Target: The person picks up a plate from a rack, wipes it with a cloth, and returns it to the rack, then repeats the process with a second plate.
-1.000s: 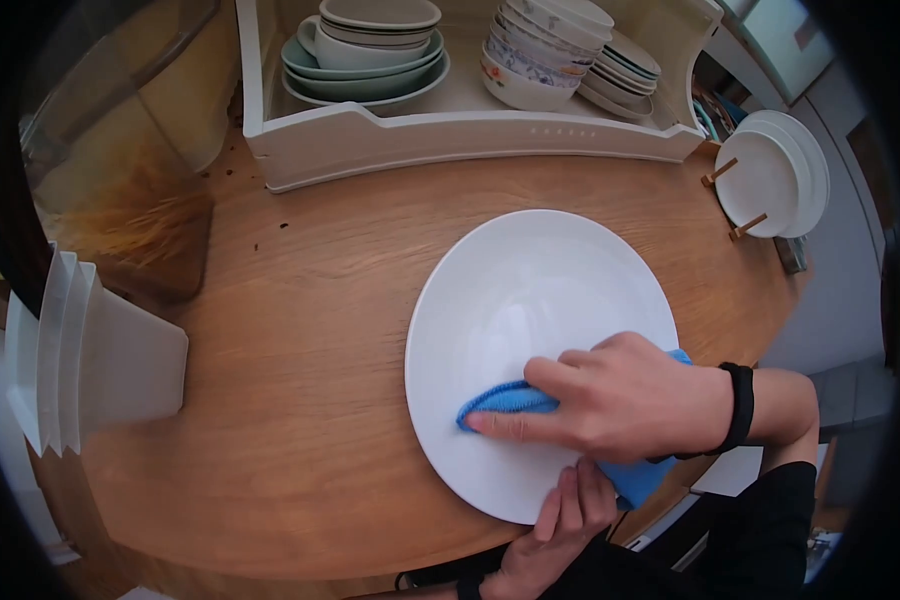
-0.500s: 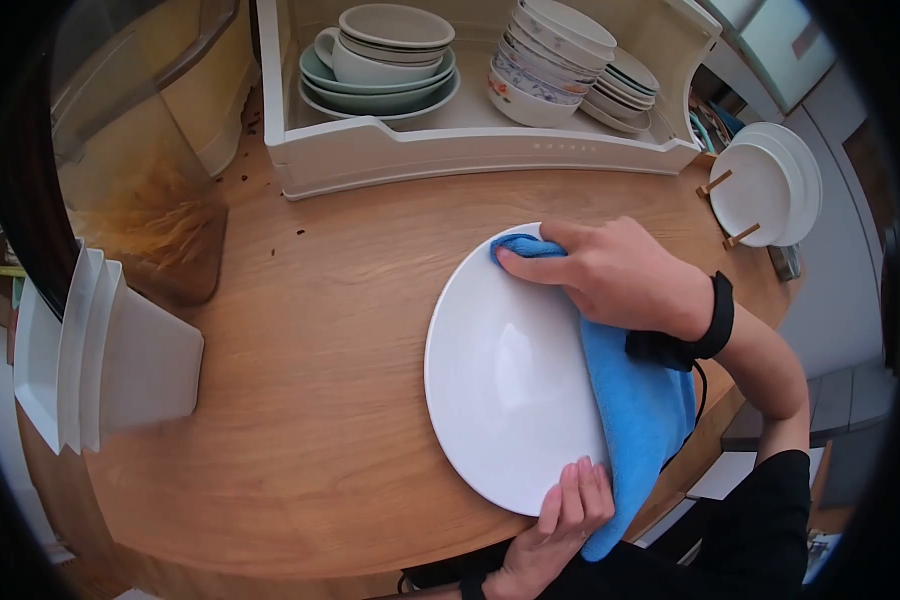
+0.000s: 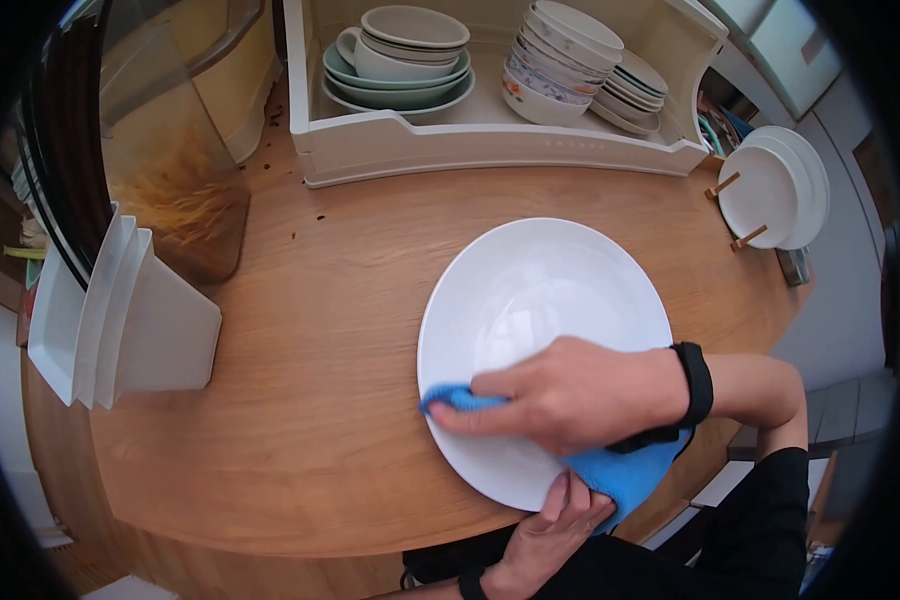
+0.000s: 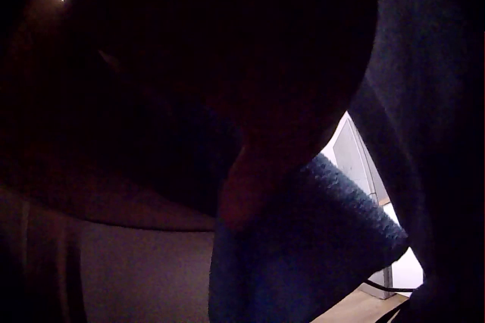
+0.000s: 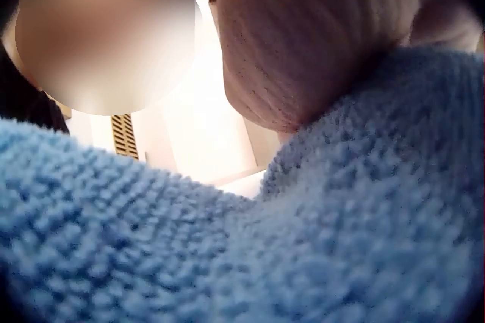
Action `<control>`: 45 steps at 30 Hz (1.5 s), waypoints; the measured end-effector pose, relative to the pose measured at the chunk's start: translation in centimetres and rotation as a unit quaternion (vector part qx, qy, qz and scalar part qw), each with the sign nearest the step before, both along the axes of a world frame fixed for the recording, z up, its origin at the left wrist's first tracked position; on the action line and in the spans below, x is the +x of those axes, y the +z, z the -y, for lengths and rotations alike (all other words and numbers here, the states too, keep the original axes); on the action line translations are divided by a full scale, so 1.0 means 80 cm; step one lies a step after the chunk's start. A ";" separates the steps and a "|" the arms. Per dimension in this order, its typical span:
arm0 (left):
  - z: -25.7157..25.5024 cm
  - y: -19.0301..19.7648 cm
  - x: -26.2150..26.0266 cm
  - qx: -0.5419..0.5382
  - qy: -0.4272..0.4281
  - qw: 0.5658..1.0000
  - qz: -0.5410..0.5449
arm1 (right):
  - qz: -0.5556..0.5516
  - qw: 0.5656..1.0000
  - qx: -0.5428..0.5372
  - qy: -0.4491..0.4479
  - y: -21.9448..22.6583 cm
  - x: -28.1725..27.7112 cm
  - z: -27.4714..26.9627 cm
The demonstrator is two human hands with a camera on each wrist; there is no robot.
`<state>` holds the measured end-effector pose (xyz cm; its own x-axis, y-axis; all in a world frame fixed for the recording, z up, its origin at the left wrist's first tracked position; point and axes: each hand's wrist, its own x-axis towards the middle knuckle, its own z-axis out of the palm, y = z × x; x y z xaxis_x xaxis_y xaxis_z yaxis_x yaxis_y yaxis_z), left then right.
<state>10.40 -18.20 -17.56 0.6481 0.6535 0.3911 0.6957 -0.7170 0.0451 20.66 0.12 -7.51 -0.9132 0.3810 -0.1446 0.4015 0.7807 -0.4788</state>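
A large white plate lies on the wooden table. Across its lower part reaches the right hand, pressing a bunched blue cloth onto the left rim, thumb and fingers gripping it. The cloth trails under that hand toward the plate's lower right. At the near edge the left hand holds the rim, its fingers by the cloth. Dark in the left wrist view, the cloth hangs beside a finger. Blue cloth fills the lower right wrist view, below part of the right hand.
Behind the plate stands a cream rack with stacked bowls. White plates stand upright at the right. Nested white containers and a clear bin are on the left. The table's near edge runs below.
The right hand moved from the lower plate up to the far rim, then back down to the left rim with the cloth. The left hand stays at the near rim.
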 end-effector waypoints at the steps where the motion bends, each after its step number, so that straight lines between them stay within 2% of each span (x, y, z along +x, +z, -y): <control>1: 0.000 -0.001 -0.001 0.009 0.003 1.000 -0.014 | 0.004 1.000 0.005 0.018 0.001 -0.001 0.006; 6: 0.002 0.001 0.001 0.025 0.019 0.999 -0.034 | 0.001 0.997 0.048 0.056 -0.005 0.001 0.008; 12: 0.006 -0.008 0.017 0.031 0.071 0.997 0.006 | -0.016 0.984 0.155 0.087 -0.009 0.004 -0.012; 14: 0.003 -0.010 0.022 0.049 0.092 0.994 0.035 | 0.013 0.969 0.238 0.058 -0.011 0.007 -0.023; 20: 0.001 -0.013 0.029 0.072 0.135 0.988 0.032 | 0.051 0.957 0.286 0.003 0.001 0.025 -0.054; 22: 0.004 -0.011 0.031 0.062 0.145 0.987 0.026 | 0.069 0.949 0.303 -0.049 0.000 0.032 -0.056; 24: 0.003 -0.010 0.033 0.057 0.157 0.986 0.021 | 0.049 0.946 0.314 -0.064 -0.001 0.036 -0.053; 27: 0.002 -0.011 0.032 0.073 0.153 0.985 0.029 | 0.049 0.929 0.354 -0.099 -0.013 0.049 -0.047; 29: 0.002 -0.011 0.033 0.067 0.159 0.984 0.035 | 0.090 0.910 0.384 -0.126 -0.016 0.058 -0.041; 30: 0.002 -0.010 0.033 0.067 0.158 0.985 0.033 | 0.089 0.910 0.384 -0.128 -0.015 0.062 -0.038; 32: 0.004 -0.008 0.034 0.052 0.188 0.981 0.019 | 0.167 0.893 0.389 -0.152 -0.011 0.068 -0.032; 33: 0.003 -0.009 0.033 0.056 0.173 0.983 0.029 | 0.163 0.893 0.390 -0.155 -0.009 0.071 -0.029; 35: 0.003 -0.010 0.034 0.054 0.177 0.982 0.035 | 0.224 0.900 0.327 -0.182 -0.004 0.078 -0.023; 39: 0.004 -0.014 0.036 0.061 0.185 0.980 0.033 | 0.222 0.909 0.293 -0.195 -0.003 0.104 -0.018; 41: 0.002 -0.015 0.029 0.066 0.171 0.983 0.023 | 0.132 0.936 0.259 -0.201 -0.009 0.121 -0.023; 45: -0.001 -0.018 0.022 0.069 0.144 0.987 0.029 | 0.099 0.949 0.196 -0.224 -0.007 0.138 -0.027</control>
<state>12.16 -18.12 -19.01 0.4174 0.7456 0.5195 0.8705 -0.4921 0.0069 31.69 2.29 -8.05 -0.6162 0.7850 -0.0635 0.7875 0.6127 -0.0669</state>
